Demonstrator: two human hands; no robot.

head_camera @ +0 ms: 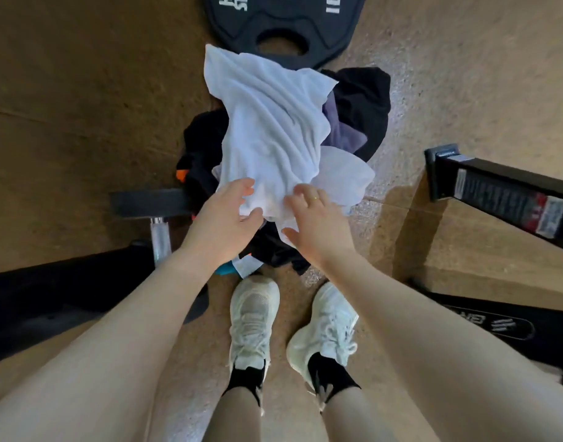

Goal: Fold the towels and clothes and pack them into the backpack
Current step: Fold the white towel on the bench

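Observation:
A crumpled white towel point(270, 122) lies on top of a heap of clothes on the floor in front of my feet. Under it sit a black garment point(366, 100), a grey-purple cloth point(340, 129) and another black piece with orange trim point(197, 161). My left hand point(222, 221) pinches the towel's near edge between thumb and fingers. My right hand point(315, 224) grips the same edge a little to the right, its fingers curled into the cloth. The backpack cannot be told apart from the dark heap.
A black weight plate point(283, 23) lies on the floor just beyond the heap. A dumbbell point(152, 205) rests to the left, beside a black bench point(50, 295). A black machine leg point(497, 193) reaches in from the right. My white shoes point(254, 317) stand close to the pile.

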